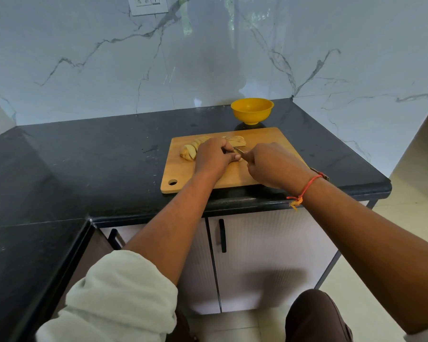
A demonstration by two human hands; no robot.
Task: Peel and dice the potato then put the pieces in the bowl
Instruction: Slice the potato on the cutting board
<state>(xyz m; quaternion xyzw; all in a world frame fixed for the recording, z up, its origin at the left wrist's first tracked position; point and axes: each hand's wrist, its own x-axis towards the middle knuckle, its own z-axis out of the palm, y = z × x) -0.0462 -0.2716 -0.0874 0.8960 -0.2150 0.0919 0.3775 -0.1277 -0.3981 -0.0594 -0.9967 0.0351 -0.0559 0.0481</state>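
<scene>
fingers left on potato | right gripping knife | bowl behind board

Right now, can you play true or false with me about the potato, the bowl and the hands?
1. The yellow bowl stands on the wooden cutting board. False: it stands on the black countertop, behind the board.
2. Potato slices lie on the cutting board. True.
3. The right hand holds a knife. True.
4. Potato pieces are already in the bowl. False: they are on the board, and the part of the bowl's inside that shows is empty.
5. The orange thread is tied on the left wrist. False: it is on the right wrist.
</scene>
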